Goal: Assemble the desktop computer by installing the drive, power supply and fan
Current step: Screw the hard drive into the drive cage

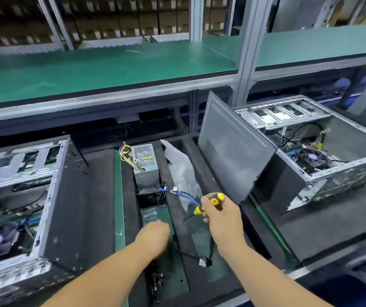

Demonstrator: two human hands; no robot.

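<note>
Green tabletop point(111, 69) running above; right hand point(219, 214) gripping the screwdriver point(208, 203) ready for use, left hand point(155, 234) reaching into the parts tray point(131, 218), fingers hidden.

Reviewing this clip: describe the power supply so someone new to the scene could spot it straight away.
Between the two open computer cases lies a black foam tray. At its far end stands the power supply, a grey metal box. It alone has a perforated grille and a bundle of yellow wires on its left.

Power supply point(145, 161) in tray point(129, 204) between left case point(22, 196) and right case point(315, 151); side panel point(233, 147) leaning against right case.
</note>
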